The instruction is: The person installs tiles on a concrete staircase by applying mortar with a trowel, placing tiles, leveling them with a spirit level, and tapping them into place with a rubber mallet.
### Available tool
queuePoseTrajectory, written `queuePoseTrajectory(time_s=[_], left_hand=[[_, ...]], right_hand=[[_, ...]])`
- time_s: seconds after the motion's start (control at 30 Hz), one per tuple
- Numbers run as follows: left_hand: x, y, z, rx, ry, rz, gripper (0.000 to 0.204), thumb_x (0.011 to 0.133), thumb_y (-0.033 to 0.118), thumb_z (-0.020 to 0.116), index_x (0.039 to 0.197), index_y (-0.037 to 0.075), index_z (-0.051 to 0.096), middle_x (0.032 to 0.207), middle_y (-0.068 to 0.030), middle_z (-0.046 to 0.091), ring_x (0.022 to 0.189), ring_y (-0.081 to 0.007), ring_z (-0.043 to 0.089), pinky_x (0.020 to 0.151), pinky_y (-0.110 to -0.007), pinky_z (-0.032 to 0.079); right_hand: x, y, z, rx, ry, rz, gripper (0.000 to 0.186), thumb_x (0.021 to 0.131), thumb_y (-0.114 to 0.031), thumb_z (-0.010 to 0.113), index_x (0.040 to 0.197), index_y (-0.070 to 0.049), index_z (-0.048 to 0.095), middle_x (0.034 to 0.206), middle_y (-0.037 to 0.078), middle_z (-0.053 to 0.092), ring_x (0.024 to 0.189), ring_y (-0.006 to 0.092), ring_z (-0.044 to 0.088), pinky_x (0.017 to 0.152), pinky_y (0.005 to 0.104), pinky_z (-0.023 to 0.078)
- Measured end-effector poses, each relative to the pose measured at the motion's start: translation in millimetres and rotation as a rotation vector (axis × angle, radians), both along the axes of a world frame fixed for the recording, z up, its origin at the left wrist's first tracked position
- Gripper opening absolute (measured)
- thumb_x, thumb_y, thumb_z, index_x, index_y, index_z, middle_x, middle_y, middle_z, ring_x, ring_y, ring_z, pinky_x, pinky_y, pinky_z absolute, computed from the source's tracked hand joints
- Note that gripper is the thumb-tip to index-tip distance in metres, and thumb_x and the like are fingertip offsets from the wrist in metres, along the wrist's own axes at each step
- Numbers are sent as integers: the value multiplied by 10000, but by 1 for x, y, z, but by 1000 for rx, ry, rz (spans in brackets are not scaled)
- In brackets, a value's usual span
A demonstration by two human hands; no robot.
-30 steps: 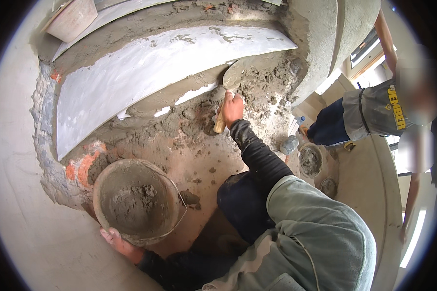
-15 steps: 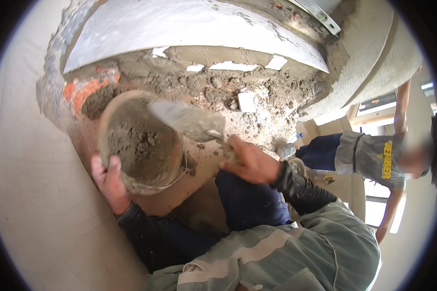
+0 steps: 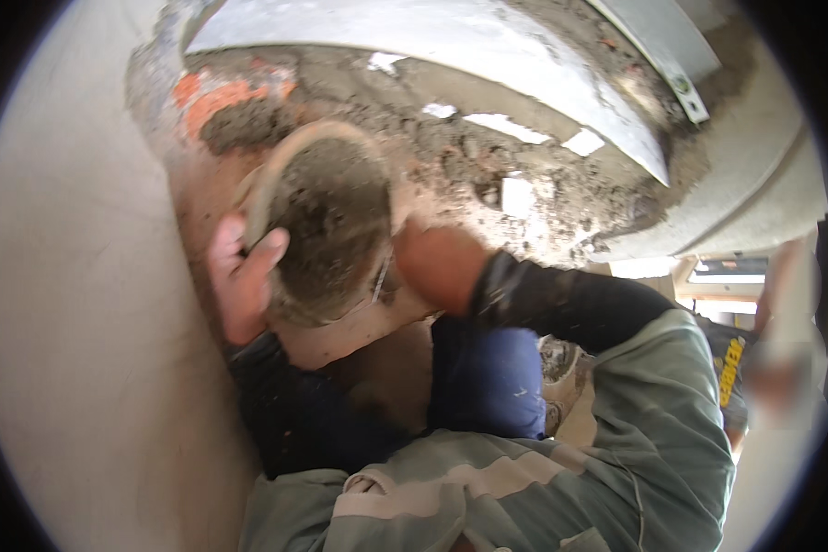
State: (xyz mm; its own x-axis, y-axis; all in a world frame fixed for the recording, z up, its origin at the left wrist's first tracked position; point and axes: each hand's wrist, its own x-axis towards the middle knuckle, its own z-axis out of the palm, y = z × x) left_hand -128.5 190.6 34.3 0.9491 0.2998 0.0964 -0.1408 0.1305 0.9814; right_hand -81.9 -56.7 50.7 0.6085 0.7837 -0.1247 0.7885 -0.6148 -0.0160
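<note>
A round, mortar-stained bucket is tipped so that its mouth faces me, with grey wet mortar inside. My left hand grips its left rim, thumb over the edge and fingers outside. Close to the bucket's right side is my right hand, curled and smeared by motion. The trowel it was holding is hidden now, its blade out of sight. A thin wire handle hangs at the bucket's lower right.
A mortar heap lies by exposed orange brick beyond the bucket. Mortar crumbs and a white fragment cover the ledge below a white panel. A pale wall stands close on my left. Another person is at the right.
My left hand has tilted the bucket more upright in the view and toward the right. My right hand has moved in against the bucket, and the trowel blade has gone from sight.
</note>
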Motion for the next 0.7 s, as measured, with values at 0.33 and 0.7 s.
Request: queuePoseTrajectory(time_s=[0.33, 0.7], left_hand=[[12, -12, -18, 121, -138, -201, 231, 779, 95, 732, 805, 85, 503, 1340, -279, 588, 1354, -300, 481, 1197, -518, 42], [6, 16, -33, -166, -113, -52, 205, 879, 143, 715, 920, 81, 524, 893, -9, 586, 805, -94, 513, 765, -270, 441]], right_hand=[[28, 13, -55, -100, 445, -140, 203, 851, -83, 509, 843, 88, 619, 718, 220, 670, 643, 398, 677, 619, 464, 558], [-2, 21, 11, 393, 1572, -365, 158, 856, -112, 586, 824, 42, 597, 667, 112, 608, 513, 194, 613, 468, 339, 512]])
